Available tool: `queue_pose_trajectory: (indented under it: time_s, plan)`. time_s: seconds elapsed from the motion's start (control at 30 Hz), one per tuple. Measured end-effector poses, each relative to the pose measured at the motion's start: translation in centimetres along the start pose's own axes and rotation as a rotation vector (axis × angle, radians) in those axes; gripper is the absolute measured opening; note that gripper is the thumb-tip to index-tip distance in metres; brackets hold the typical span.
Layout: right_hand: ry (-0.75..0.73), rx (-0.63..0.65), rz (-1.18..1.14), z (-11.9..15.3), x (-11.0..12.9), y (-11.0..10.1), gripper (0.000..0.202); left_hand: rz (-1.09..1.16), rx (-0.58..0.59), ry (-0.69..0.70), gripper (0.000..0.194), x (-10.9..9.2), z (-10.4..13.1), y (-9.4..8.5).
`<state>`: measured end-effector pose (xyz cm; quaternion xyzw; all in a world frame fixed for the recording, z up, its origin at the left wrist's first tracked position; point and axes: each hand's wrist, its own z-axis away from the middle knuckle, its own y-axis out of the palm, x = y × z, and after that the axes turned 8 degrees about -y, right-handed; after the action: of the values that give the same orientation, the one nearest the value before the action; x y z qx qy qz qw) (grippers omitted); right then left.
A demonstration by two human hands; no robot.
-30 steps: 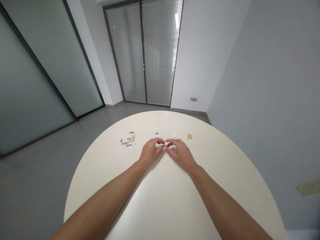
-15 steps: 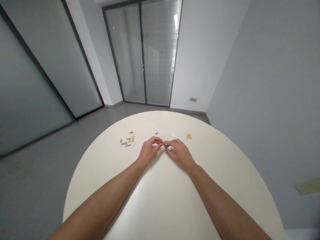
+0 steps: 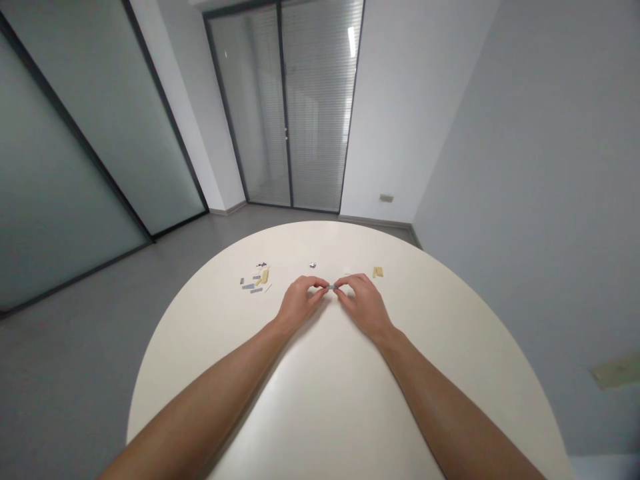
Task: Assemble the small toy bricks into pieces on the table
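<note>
A small grey piece point(image 3: 331, 287), narrow like a building-brick part, is pinched between both hands above the middle of the table. My left hand point(image 3: 300, 300) grips its left end with thumb and forefinger. At its right end, the thumb and fingertips of my right hand point(image 3: 364, 303) are closed on it. Fingertips cover both ends, so its exact kind is unclear. Beyond my right hand lies a thin white piece point(image 3: 347, 273), partly hidden by the fingers.
Several loose grey, tan and white pieces, among them a tan piece point(image 3: 265, 276) and a grey bar point(image 3: 249, 287), lie left on the round white table point(image 3: 320, 400). A small dark-and-silver part point(image 3: 313, 265) lies at the back, tan pieces point(image 3: 379, 272) at the right.
The grey piece has turned from slanting to lying level between the hands. My right hand's fingers have shifted to its right end; my left hand has barely moved.
</note>
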<state>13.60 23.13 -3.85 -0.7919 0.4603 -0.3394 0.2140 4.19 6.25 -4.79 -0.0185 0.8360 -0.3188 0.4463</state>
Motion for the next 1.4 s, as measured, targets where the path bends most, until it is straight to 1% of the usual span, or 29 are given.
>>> queue_pose_trajectory:
  time_s: [0.43, 0.67, 1.0, 1.2, 1.4]
  plan:
    - [0.026, -0.026, -0.02, 0.08, 0.02, 0.16, 0.013, -0.042, 0.011, 0.01, 0.009, 0.12, 0.16, 0.13]
    - [0.015, -0.008, -0.011, 0.12, -0.14, 0.21, 0.01, -0.106, 0.004, -0.024, 0.014, -0.23, 0.24, 0.01]
    - [0.01, 0.042, -0.052, 0.22, 0.09, 0.14, 0.01, -0.152, -0.011, -0.065, 0.019, -0.1, 0.14, 0.1]
    - [-0.004, 0.079, -0.05, 0.16, 0.07, 0.11, 0.012, -0.146, -0.006, -0.062, 0.02, 0.4, 0.09, 0.25]
    - [0.021, 0.109, -0.033, 0.04, 0.47, -0.1, 0.01, -0.174, 0.014, -0.082, 0.021, 0.19, 0.14, 0.2]
